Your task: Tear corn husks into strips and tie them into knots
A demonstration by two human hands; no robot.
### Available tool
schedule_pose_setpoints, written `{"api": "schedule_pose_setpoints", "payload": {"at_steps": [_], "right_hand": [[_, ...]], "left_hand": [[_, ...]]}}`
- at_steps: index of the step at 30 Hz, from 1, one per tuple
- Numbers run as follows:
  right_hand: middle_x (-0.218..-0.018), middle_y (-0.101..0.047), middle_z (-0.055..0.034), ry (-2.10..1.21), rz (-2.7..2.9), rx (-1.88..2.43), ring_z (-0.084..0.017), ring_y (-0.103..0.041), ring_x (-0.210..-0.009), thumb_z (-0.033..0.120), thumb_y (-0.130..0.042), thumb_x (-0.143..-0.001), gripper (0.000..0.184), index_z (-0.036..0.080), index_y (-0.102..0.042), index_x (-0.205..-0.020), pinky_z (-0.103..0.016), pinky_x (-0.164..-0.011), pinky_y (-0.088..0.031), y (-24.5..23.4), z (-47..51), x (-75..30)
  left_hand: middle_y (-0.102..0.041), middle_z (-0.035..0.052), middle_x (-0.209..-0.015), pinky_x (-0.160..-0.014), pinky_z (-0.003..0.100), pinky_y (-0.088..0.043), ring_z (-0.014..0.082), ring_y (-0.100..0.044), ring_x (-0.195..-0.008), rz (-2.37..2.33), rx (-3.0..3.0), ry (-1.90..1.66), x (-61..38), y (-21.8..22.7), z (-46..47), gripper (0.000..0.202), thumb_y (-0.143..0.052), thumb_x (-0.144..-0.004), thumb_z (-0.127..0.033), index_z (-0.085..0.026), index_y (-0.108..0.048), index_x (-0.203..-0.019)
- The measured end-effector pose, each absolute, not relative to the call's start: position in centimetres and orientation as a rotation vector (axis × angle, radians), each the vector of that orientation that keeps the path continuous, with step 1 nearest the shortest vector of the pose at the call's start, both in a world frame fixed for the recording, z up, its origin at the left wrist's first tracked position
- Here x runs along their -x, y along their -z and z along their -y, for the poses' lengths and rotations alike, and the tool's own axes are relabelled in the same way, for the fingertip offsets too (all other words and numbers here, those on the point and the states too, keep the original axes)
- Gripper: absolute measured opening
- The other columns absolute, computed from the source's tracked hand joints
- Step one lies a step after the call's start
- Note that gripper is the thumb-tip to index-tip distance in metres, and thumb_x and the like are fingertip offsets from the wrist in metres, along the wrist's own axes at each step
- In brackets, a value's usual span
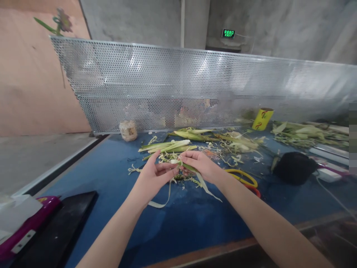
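Over the near middle of the blue table, my two hands work close together on a pale green corn husk strip [205, 184]. My right hand [205, 165] pinches it between thumb and fingers, and a loose tail hangs down to the right. My left hand [150, 175] closes thumb and fingertips on the strip's other part, its index finger raised. Another thin pale end [160, 205] curls below the left hand. Knotted, twisted husk pieces [199, 181] lie beneath, partly hidden by the fingers. Just beyond the hands is a stack of cut husks [170, 145].
Whole husks [192, 134] and scraps lie farther back, before a perforated metal screen [167, 82]. A wrapped roll [128, 130] and yellow can [262, 119] stand there. Yellow and red rings [245, 176] and a black object [294, 167] are right; a black tray [69, 223] is left.
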State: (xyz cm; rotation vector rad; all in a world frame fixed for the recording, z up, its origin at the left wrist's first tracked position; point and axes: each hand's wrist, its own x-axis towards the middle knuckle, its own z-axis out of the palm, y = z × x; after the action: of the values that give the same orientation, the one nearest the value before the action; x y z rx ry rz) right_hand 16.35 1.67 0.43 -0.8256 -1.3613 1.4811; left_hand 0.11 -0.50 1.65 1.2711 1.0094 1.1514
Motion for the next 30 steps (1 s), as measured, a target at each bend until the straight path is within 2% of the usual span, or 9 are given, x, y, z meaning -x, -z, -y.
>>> {"api": "schedule_pose_setpoints", "payload": {"at_steps": [6, 13, 17, 22, 27, 30], "right_hand": [[-0.056, -0.056, 0.0024, -1.475, 1.328, 0.75, -0.007, -0.048, -0.048, 0.032, -0.068, -0.069, 0.017, 0.017, -0.059, -0.067, -0.023, -0.049, -0.04, -0.1, -2.0, -16.4], [-0.057, -0.056, 0.0028, -1.525, 1.332, 0.744, -0.007, -0.05, -0.052, 0.031, -0.07, -0.067, 0.016, 0.017, -0.062, -0.071, -0.021, -0.049, -0.04, 0.3, -2.0, -16.3], [-0.063, -0.059, 0.0002, -1.553, 1.379, 0.807, -0.008, -0.052, -0.055, 0.033, -0.068, -0.069, 0.019, 0.016, -0.066, -0.077, -0.021, -0.049, -0.041, 0.4, -2.0, -16.3], [-0.062, -0.059, 0.0006, -1.498, 1.521, 0.798, -0.006, -0.048, -0.048, 0.039, -0.065, -0.072, 0.023, 0.017, -0.067, -0.075, -0.021, -0.047, -0.035, 0.4, -1.9, -16.4], [-0.062, -0.059, 0.0005, -1.41, 1.565, 0.873, -0.005, -0.044, -0.047, 0.04, -0.065, -0.071, 0.024, 0.017, -0.068, -0.075, -0.021, -0.045, -0.03, 0.0, -1.6, -16.4], [-0.06, -0.059, 0.0006, -1.392, 1.594, 0.919, -0.005, -0.042, -0.045, 0.04, -0.065, -0.071, 0.024, 0.017, -0.068, -0.073, -0.022, -0.045, -0.03, -0.1, -1.5, -16.2]], "left_hand": [[-0.07, 0.0103, -0.092, -0.059, 0.024, -0.048, 0.0179, -0.065, -0.076, -1.025, -1.25, -1.147, -0.3, -1.8, 0.7, 0.094, -0.071, -0.064, -0.018, -0.015, -0.015, -0.139], [-0.07, 0.0055, -0.081, -0.059, 0.022, -0.049, 0.0151, -0.065, -0.074, -1.009, -1.177, -1.3, -0.2, -2.3, 0.4, 0.088, -0.068, -0.068, -0.02, -0.014, -0.016, -0.139], [-0.065, -0.0008, -0.065, -0.054, 0.019, -0.046, 0.0093, -0.059, -0.058, -1.031, -1.118, -1.416, 0.2, -2.0, -0.1, 0.09, -0.072, -0.062, -0.016, -0.009, -0.022, -0.136], [-0.063, -0.001, -0.061, -0.047, 0.018, -0.042, 0.0077, -0.051, -0.05, -1.101, -1.135, -1.423, 0.2, -1.6, -0.5, 0.1, -0.07, -0.062, -0.011, -0.004, -0.005, -0.138], [-0.058, -0.005, -0.057, -0.045, 0.017, -0.039, 0.006, -0.045, -0.046, -1.131, -1.22, -1.474, 0.4, -1.7, -0.5, 0.108, -0.071, -0.06, -0.015, -0.006, 0.003, -0.139], [-0.052, -0.0066, -0.054, -0.042, 0.019, -0.038, 0.0087, -0.045, -0.047, -1.185, -1.241, -1.313, 0.4, -1.6, -0.6, 0.109, -0.067, -0.062, -0.013, -0.005, 0.011, -0.138]]}}
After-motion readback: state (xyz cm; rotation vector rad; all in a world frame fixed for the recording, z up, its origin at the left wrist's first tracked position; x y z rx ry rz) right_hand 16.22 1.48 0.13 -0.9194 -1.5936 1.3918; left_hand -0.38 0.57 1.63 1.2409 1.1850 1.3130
